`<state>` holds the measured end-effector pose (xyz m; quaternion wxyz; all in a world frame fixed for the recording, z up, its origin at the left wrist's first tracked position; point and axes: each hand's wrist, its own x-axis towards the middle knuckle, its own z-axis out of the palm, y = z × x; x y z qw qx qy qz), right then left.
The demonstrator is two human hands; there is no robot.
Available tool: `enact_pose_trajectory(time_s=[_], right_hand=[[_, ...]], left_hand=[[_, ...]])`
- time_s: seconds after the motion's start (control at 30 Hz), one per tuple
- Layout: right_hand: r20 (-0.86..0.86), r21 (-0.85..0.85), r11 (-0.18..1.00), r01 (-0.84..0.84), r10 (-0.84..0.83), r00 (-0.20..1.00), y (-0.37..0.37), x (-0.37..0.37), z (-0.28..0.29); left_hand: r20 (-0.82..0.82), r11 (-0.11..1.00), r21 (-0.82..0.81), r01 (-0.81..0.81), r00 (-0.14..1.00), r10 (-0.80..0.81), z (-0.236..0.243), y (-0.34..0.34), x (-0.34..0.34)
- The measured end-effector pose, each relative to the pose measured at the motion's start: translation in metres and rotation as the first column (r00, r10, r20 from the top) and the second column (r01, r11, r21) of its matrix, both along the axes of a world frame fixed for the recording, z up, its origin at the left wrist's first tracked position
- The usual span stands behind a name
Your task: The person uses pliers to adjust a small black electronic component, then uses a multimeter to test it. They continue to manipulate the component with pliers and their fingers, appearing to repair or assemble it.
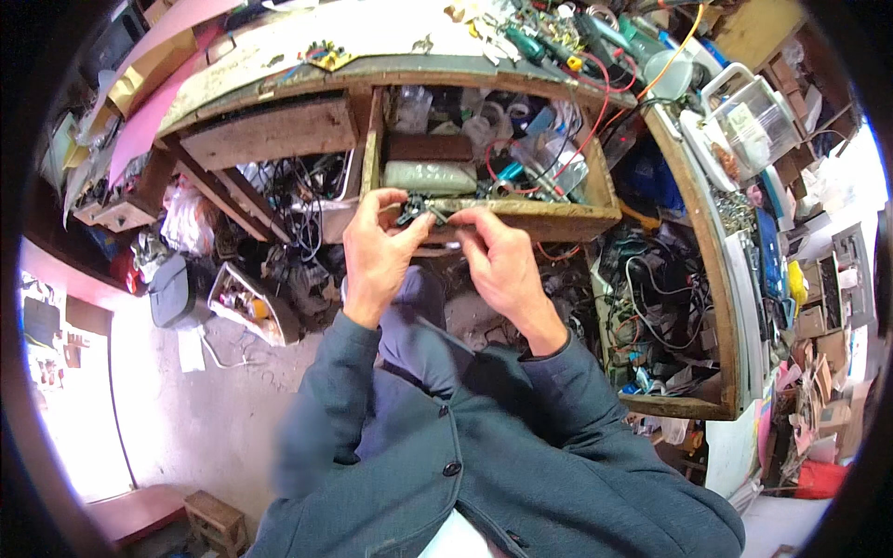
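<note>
Just above the front edge of a pulled-out wooden drawer [567, 221], both my hands are raised close together. My left hand [374, 256] pinches a small dark part [415, 208] with metal-looking bits between thumb and fingertips; its exact kind is too small to tell. From the other side my right hand [502, 270] reaches in with its fingers pressed together near that part. Whatever its fingertips hold, if anything, cannot be made out. Behind my hands, the drawer contains a clear plastic-wrapped bundle [428, 178], a brown block [430, 148] and loose plastic bags.
The bench top [372, 42] carries a small yellow-and-black piece [327, 56], pliers and tangled wires. A red cable [606, 88] hangs into the drawer. To the right, an open compartment holds black cables [665, 288]. A grey bin [177, 290] and a box [251, 305] stand at left.
</note>
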<state>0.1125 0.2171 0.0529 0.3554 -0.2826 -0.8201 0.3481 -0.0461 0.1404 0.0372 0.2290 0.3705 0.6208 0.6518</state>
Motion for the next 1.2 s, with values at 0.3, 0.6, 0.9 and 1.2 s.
enact_pose_trajectory(time_s=[0.3,0.6,0.9,1.2], right_hand=[[-0.066,0.130,0.984,0.123,-0.115,0.991,0.028,-0.002,0.022],[-0.042,0.443,0.858,0.260,-0.270,0.962,0.137,-0.066,0.060],[0.118,0.687,0.709,0.163,-0.329,0.937,0.214,-0.129,0.097],[-0.106,0.452,0.888,0.082,-0.038,0.994,0.201,-0.073,0.093]], left_hand=[[-0.145,0.991,0.102,-0.092,0.984,0.106,0.014,0.031,-0.019],[0.106,0.990,0.131,0.056,0.992,-0.070,-0.006,0.088,-0.054],[0.210,0.976,0.193,0.103,0.967,-0.144,-0.008,0.092,-0.053],[0.100,0.990,0.136,0.022,0.994,-0.036,-0.001,0.086,-0.048]])
